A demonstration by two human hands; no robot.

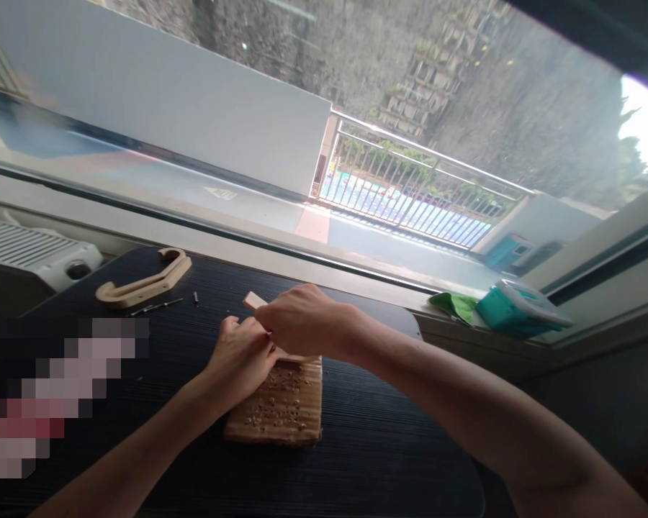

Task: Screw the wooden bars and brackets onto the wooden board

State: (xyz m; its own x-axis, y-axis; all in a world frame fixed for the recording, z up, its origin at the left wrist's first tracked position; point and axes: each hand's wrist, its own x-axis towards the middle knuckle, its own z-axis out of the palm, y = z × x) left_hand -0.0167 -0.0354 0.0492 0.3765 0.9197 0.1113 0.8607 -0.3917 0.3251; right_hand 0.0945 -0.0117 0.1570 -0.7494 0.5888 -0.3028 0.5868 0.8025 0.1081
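The pale wooden piece lies beneath the curled right hand, one end poking out past its knuckles, and across the far part of the pitted brown block on the dark bench. The left hand is bent close against it — whether either hand pinches it, I cannot tell.
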